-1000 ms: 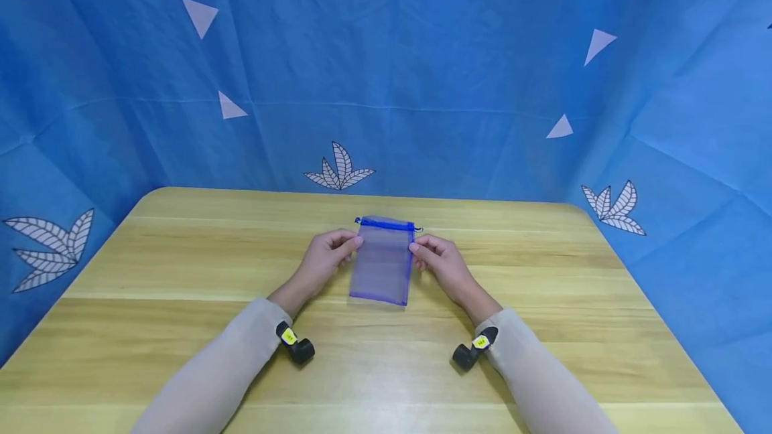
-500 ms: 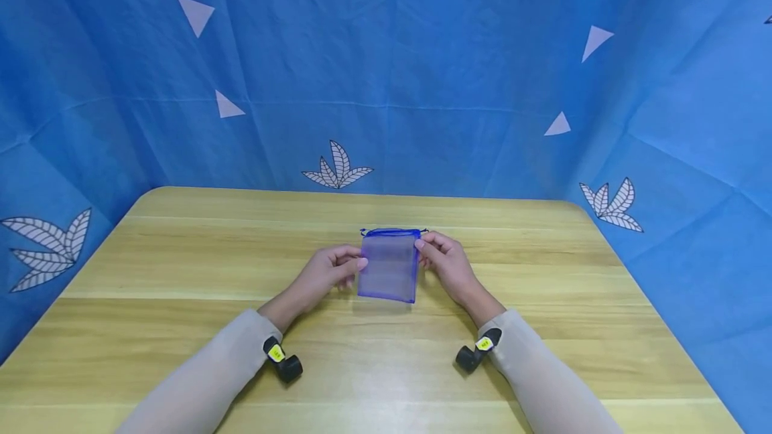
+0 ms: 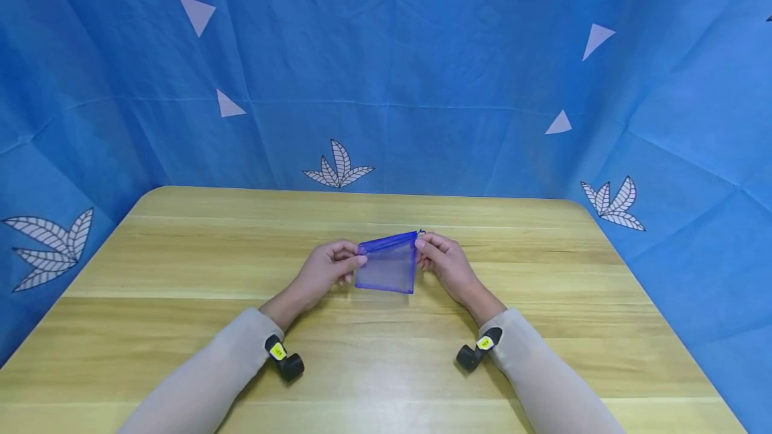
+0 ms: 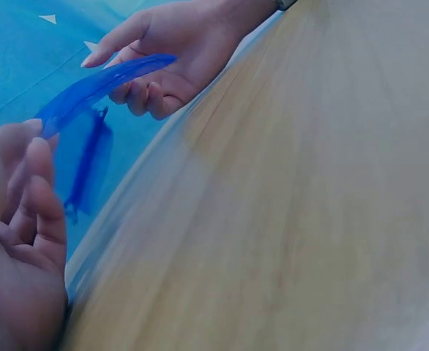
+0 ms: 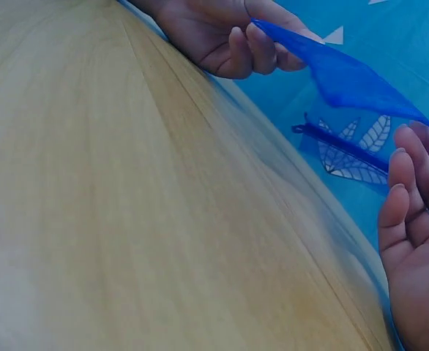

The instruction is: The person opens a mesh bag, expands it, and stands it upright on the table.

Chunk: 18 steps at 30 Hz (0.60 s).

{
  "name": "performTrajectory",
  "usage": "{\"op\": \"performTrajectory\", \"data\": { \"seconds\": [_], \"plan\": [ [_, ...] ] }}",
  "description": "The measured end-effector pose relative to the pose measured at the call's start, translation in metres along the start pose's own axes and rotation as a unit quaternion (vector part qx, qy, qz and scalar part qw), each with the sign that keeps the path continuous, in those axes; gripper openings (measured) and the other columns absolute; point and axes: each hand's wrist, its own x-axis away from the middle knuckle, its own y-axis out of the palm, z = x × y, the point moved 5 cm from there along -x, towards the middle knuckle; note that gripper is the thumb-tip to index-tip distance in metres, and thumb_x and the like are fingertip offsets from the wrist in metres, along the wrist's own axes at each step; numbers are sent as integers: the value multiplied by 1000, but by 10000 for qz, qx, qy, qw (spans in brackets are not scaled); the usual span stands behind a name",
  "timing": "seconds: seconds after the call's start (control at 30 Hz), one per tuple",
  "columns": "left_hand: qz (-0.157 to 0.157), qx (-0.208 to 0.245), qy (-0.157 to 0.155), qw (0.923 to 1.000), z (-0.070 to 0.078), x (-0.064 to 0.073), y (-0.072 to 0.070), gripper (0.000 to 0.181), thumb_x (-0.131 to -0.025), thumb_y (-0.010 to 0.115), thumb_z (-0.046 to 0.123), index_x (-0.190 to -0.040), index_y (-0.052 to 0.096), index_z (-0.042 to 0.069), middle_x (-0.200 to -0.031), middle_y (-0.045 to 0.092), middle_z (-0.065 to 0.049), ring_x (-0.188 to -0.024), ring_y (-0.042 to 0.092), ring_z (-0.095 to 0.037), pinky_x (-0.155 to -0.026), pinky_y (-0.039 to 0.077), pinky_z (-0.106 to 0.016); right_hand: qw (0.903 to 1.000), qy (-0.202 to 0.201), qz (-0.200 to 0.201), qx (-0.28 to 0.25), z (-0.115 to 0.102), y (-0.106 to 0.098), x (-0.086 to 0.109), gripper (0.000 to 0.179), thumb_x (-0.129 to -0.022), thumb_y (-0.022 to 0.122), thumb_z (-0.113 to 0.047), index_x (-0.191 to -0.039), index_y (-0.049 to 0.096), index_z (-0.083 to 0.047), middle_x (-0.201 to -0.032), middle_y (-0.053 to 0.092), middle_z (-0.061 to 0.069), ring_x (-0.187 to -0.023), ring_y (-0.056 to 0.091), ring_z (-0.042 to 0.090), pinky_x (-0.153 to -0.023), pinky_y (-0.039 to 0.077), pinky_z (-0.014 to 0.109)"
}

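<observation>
A sheer blue drawstring pouch (image 3: 387,268) is held up off the table between both hands. My left hand (image 3: 322,273) pinches its left side between thumb and fingers, and my right hand (image 3: 446,264) pinches the right side near the upper corner. The top edge slants, higher at the right. In the left wrist view the drawstring hem (image 4: 90,164) hangs on the far side, away from the wrists, so the pouch is bent over. The right wrist view shows the same bent pouch (image 5: 353,77) with a small cord loop at its hem's end. Nothing shows inside it.
The wooden table (image 3: 386,367) has rounded far corners. Behind and beside it hangs a blue curtain (image 3: 386,72) with white leaf and triangle prints. A small black camera (image 3: 289,364) sits on the left wrist, another (image 3: 473,353) on the right.
The pouch was held flat at full height with its hem uppermost; its top has since bent away and it looks shorter. My left hand has moved slightly down toward me. Both hands keep their pinch.
</observation>
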Motion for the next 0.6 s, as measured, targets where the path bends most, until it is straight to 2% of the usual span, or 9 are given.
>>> {"op": "performTrajectory", "data": {
  "seconds": [0.13,0.27,0.6],
  "plan": [
    [191,40,-11,9998,1,0,-2,16,-91,71,16,-98,64,4,-77,64,-7,-59,53,-14,-51,42,-21,9997,124,-128,181,0,3,1,12,-97,57,-8,-98,63,2,-79,59,4,-69,54,16,-64,49,24],
    [320,82,-4,9995,2,0,-4,16,-91,71,16,-98,64,3,-78,64,-6,-59,53,-14,-51,42,-21,9979,160,-205,589,-1,4,2,21,-96,59,-10,-102,61,10,-81,58,5,-71,55,17,-66,49,26],
    [564,31,101,9984,2,-1,-7,17,-92,71,16,-98,64,1,-79,62,-8,-59,53,-16,-52,44,-23,9945,137,-408,954,1,5,3,25,-96,61,-12,-101,61,13,-77,57,6,-72,56,19,-72,52,30]
  ]
}}
